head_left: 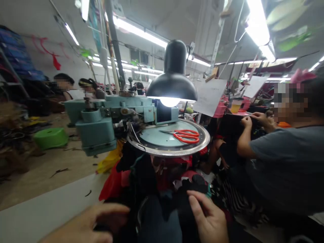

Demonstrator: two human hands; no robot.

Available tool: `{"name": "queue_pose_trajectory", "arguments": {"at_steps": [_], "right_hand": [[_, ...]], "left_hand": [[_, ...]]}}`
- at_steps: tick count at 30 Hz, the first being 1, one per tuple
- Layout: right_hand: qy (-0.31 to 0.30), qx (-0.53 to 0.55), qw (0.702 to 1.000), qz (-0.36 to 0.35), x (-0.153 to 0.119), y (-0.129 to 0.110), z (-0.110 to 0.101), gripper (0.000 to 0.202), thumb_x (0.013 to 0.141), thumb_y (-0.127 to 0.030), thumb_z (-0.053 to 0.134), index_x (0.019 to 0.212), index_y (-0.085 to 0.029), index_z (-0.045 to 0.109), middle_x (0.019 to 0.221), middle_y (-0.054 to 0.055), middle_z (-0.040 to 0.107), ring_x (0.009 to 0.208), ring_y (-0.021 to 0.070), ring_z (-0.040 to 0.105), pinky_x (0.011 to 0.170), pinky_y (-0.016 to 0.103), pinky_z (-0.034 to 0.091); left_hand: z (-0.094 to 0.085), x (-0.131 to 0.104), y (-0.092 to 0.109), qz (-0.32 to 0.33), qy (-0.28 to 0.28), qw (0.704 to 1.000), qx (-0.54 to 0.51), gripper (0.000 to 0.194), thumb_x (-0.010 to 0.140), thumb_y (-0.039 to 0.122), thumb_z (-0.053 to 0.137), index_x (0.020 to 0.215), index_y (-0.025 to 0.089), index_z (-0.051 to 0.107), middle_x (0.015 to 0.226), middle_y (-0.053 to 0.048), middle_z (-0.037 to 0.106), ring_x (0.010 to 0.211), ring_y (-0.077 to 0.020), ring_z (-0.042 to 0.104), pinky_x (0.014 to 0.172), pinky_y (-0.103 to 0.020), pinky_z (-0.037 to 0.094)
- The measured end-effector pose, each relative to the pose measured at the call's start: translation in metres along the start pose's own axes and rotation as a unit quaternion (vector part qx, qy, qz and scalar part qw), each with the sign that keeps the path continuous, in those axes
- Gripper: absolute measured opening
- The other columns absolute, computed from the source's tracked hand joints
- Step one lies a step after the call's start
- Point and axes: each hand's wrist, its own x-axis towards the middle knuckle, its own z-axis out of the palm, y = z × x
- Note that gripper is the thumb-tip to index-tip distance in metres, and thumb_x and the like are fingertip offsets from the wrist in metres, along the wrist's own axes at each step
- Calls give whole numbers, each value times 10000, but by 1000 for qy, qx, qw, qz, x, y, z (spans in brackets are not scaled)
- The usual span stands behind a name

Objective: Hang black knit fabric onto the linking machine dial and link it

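Observation:
My left hand [86,222] is at the bottom left, slightly blurred, its index finger stretched out and its thumb apart over dark cloth. At the bottom right, my right hand [211,219] is closed, with thumb and index finger pinched at the edge of black cloth [184,202]. Both hands are low over my lap, where the dark fabric lies. In front of them stands a pale green machine [96,131] with a round metal-rimmed dial [167,153]. Red-handled scissors [186,135] rest on top of the dial, apart from both hands.
A black lamp [172,81] shines over the dial. Red cloth [111,185] and yellow cloth [110,162] hang beneath the machine. A co-worker [286,158] sits close on the right. A green stool [50,137] stands on the floor at left.

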Motion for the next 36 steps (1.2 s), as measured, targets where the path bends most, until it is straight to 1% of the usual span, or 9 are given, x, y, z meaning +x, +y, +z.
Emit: {"name": "queue_pose_trajectory", "arguments": {"at_steps": [2,4,6,8,11,18,26,33,36], "right_hand": [[26,-13,998,-54,1,-9,8,149,831,-326,715,921,-257,811,888,62,802,806,234,766,746,276,616],[24,12,995,-98,2,-25,27,142,837,-260,703,937,-260,804,868,46,802,770,209,769,705,244,618],[-5,44,992,-121,9,-46,51,185,854,-206,659,964,-266,795,883,33,801,790,188,768,703,223,614],[-37,72,992,-102,20,-65,74,234,854,-181,631,1010,-262,786,948,33,799,866,186,764,770,236,613],[-54,126,990,-39,37,-84,102,242,820,-208,677,1038,-227,781,1003,47,798,939,213,758,869,293,607],[100,158,981,-46,44,-95,145,151,801,-218,723,922,-192,809,866,38,810,772,220,781,747,291,649],[193,56,975,-92,44,-94,163,93,810,-277,749,836,-210,808,773,16,801,648,205,766,628,260,643],[226,32,968,-104,44,-93,167,106,802,-297,763,825,-202,804,748,14,796,619,199,759,613,248,637],[210,53,972,-96,45,-94,169,88,823,-268,736,809,-210,801,755,5,797,631,190,761,616,235,633]], "left_hand": [[-24,17,21,115,144,980,76,225,813,359,720,1028,334,783,1148,-46,759,1073,-267,712,898,-351,597],[-33,42,47,237,276,922,130,204,846,275,716,1039,322,762,1083,-27,772,1014,-212,723,905,-301,588],[-35,68,69,328,312,866,213,213,836,212,735,1039,272,755,1073,-37,767,1002,-198,715,963,-313,555],[-36,88,80,374,300,833,276,197,854,178,715,1043,220,750,1060,-59,766,1003,-203,708,979,-334,544],[-42,103,79,410,260,818,309,179,880,130,669,1038,178,737,1017,-72,765,986,-200,702,931,-328,561],[-57,114,74,440,212,827,277,156,889,74,641,998,172,691,959,-59,728,942,-174,674,864,-293,559],[-67,122,76,449,163,840,257,130,910,84,604,960,191,658,950,-42,704,911,-150,669,816,-239,555],[-71,124,76,450,151,844,252,131,918,106,602,978,197,676,988,-38,718,945,-140,681,855,-212,554],[-71,125,75,443,154,848,246,138,915,103,602,974,196,685,1005,-41,722,951,-141,684,846,-205,559]]}}
